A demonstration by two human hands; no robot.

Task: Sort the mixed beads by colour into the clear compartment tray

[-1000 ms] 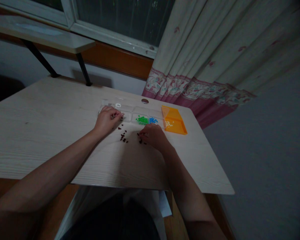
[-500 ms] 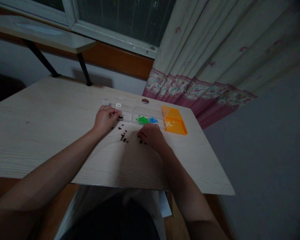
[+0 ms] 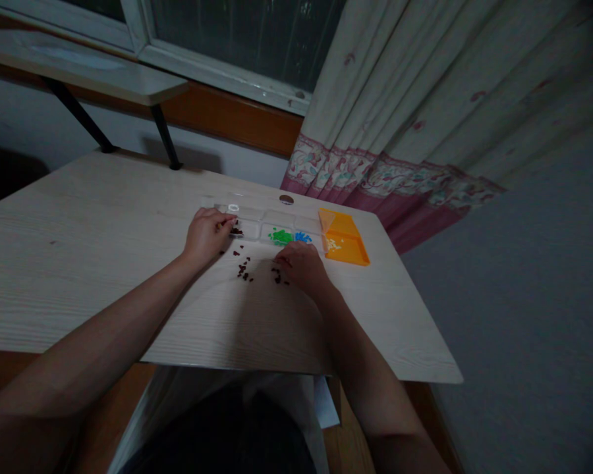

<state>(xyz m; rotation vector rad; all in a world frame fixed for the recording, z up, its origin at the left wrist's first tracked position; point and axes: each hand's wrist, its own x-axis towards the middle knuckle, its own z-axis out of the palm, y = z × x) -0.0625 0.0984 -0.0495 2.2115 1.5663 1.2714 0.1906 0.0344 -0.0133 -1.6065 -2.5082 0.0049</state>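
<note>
A clear compartment box lies on the pale wooden table. It holds green beads and blue beads. Several dark beads are scattered on the table in front of it. My left hand rests at the box's left end, fingers pinched together at a compartment with dark beads in it. Just right of the loose dark beads, my right hand lies on the table with its fingers curled over a few of them. What either hand grips is too small to see.
An orange tray with a few pale beads sits right of the box. A cable hole is in the table behind it. A curtain hangs at the right; a window and a shelf on black legs stand behind.
My left hand has drawn back slightly from the box's compartment, where dark beads now show. My right hand has shifted a little up toward the box.
</note>
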